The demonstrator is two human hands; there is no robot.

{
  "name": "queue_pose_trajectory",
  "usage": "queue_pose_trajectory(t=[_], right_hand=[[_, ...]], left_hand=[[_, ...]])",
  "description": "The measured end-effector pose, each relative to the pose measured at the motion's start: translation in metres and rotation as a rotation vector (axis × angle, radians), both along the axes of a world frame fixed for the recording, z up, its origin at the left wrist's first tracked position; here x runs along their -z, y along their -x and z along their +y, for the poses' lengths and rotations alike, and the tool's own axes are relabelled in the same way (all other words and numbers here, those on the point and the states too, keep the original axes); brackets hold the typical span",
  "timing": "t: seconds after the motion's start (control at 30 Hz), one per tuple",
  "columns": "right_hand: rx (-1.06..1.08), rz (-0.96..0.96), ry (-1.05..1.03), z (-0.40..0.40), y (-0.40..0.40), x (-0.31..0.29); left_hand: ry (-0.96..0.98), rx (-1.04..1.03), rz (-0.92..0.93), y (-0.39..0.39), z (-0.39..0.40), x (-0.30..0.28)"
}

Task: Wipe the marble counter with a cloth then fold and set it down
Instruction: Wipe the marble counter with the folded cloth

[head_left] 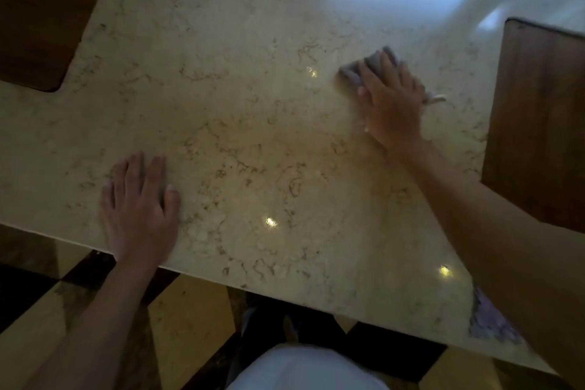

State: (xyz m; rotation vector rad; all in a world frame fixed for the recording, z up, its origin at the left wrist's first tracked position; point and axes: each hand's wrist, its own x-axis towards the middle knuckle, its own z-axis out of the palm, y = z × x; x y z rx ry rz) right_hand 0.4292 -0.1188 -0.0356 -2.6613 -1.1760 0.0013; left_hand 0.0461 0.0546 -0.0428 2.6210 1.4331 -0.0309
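Two hands on the marble counter (253,104): right hand (391,104) fingers pressing one cloth (351,73), left hand (139,209) flat, empty.

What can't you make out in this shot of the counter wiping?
- Cloth: mostly covered by the right hand and motion-blurred, so its size and folds are unclear.
- Purple patterned item: hidden behind the right forearm, unidentifiable.
- Counter far end: washed out by glare.
- Left hand lies flat; nothing is visible under it.

Two hands (139,209) (391,104), one cloth (354,71), one counter (253,104), two wooden panels (41,9) (541,123)
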Motion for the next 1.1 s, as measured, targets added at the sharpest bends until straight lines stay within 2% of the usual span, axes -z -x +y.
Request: queue_pose_trajectory(t=[0.07,0.17,0.23,0.27,0.3,0.37,0.43,0.47,0.57,0.63,0.77,0.83,0.9,0.97,1.03,1.1], right_hand=[[-0.276,-0.020,-0.026,-0.010,0.072,0.003],[-0.756,0.072,-0.016,-0.085,0.164,0.006],[-0.963,0.140,0.043,-0.136,0.169,-0.004],[-0.978,0.142,0.061,-0.156,0.148,-0.005],[-0.914,0.129,0.065,-0.169,0.118,-0.007],[-0.595,0.094,0.068,-0.174,0.039,-0.003],[-0.225,0.088,0.080,-0.153,-0.032,0.001],[-0.107,0.083,0.100,-0.133,-0.054,0.009],[0.040,0.037,0.051,-0.078,-0.042,0.020],[-0.062,0.050,0.010,-0.073,0.026,0.016],[-0.461,0.142,0.021,-0.172,0.179,-0.007],[-0.695,0.184,0.125,-0.220,0.188,-0.013],[-0.772,0.162,0.179,-0.230,0.142,-0.010],[-0.569,0.111,0.177,-0.209,0.090,0.002],[-0.154,0.080,0.098,-0.167,0.044,0.004],[0.186,0.151,0.075,-0.120,0.029,-0.005]], left_hand=[[0.009,-0.002,-0.012,-0.001,0.001,0.000],[-0.011,-0.041,-0.032,-0.013,-0.016,-0.006],[-0.025,0.039,-0.068,-0.037,-0.043,-0.016],[-0.021,0.141,-0.078,-0.053,-0.061,-0.018],[-0.009,0.262,-0.072,-0.068,-0.081,-0.017],[0.017,0.426,-0.023,-0.091,-0.111,-0.011],[0.030,0.446,0.027,-0.099,-0.125,-0.002],[0.031,0.441,0.043,-0.098,-0.127,0.000],[0.002,0.447,0.041,-0.097,-0.125,0.002],[-0.002,0.448,0.013,-0.097,-0.126,0.003],[-0.005,0.447,-0.001,-0.098,-0.124,0.006],[-0.001,0.456,0.017,-0.099,-0.125,0.006],[0.008,0.451,0.026,-0.099,-0.124,0.005],[0.030,0.439,0.024,-0.098,-0.124,0.003],[0.029,0.435,0.016,-0.096,-0.124,0.000],[0.035,0.432,-0.019,-0.098,-0.124,-0.003]])
